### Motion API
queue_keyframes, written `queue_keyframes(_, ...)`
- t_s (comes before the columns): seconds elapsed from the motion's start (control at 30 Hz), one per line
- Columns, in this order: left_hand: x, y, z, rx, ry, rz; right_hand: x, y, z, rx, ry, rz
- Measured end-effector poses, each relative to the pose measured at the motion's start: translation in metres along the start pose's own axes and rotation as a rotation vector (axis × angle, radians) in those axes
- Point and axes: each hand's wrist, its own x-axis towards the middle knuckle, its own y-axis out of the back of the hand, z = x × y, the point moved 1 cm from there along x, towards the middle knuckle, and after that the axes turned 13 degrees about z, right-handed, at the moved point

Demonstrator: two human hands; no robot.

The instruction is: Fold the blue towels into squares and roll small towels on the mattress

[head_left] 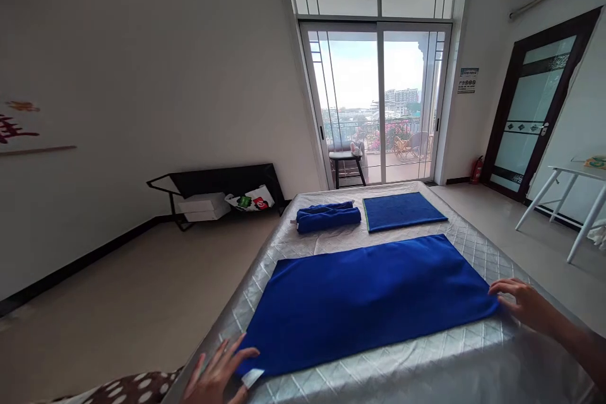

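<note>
A blue towel [369, 303] lies spread flat across the silver quilted cover of a bed-like surface. My left hand [215, 372] is at the towel's near left corner, its fingers spread and a white tag [253, 377] beside them. At the towel's right edge is my right hand [523, 304], fingers loosely bent and touching the near right corner. Beyond the spread towel, a rolled or bundled blue towel [329, 218] sits on the left. To its right lies a flat folded blue towel [403, 211] with a green edge.
The silver quilted cover [478, 334] surrounds the towels. A black low rack [222, 183] with a white box [203, 206] and a printed bag [250, 199] stands by the left wall. On the right is a white table [575, 170]. Brown polka-dot fabric [137, 388] shows at lower left.
</note>
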Motion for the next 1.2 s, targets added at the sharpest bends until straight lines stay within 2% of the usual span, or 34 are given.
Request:
queue_keyframes(0.1,0.041,0.009,0.007,-0.194,-0.001,0.051,0.026,-0.012,-0.042,0.013,0.069,0.045)
queue_keyframes(0.2,0.103,0.004,0.032,-0.255,-0.009,0.070,0.062,-0.048,-0.102,0.051,0.210,0.043)
queue_keyframes(0.27,0.141,-0.010,0.050,-0.224,-0.056,0.060,0.086,-0.082,-0.142,0.067,0.290,0.012)
queue_keyframes(0.33,0.169,-0.031,0.059,-0.188,-0.088,0.032,0.105,-0.119,-0.176,0.054,0.326,-0.032)
queue_keyframes(0.4,0.183,-0.053,0.058,-0.125,-0.087,-0.004,0.119,-0.154,-0.202,-0.007,0.310,-0.114)
queue_keyframes(0.5,0.187,-0.079,0.041,0.022,-0.039,-0.045,0.129,-0.196,-0.221,-0.062,0.247,-0.236)
queue_keyframes(0.57,0.185,-0.090,0.029,0.097,-0.023,-0.062,0.130,-0.212,-0.223,-0.080,0.226,-0.263)
queue_keyframes(0.67,0.186,-0.099,0.018,0.155,0.000,-0.098,0.129,-0.223,-0.221,-0.132,0.201,-0.266)
queue_keyframes(0.87,0.191,-0.105,0.009,0.226,-0.026,-0.115,0.132,-0.218,-0.220,-0.185,0.155,-0.318)
queue_keyframes(0.93,0.191,-0.105,0.009,0.227,-0.024,-0.110,0.134,-0.211,-0.213,-0.206,0.133,-0.330)
queue_keyframes(1.03,0.191,-0.105,0.009,0.230,-0.032,-0.121,0.136,-0.193,-0.181,-0.282,0.055,-0.296)
queue_keyframes(1.2,0.191,-0.104,0.012,0.228,-0.011,-0.091,0.139,-0.147,-0.093,-0.434,-0.128,-0.220)
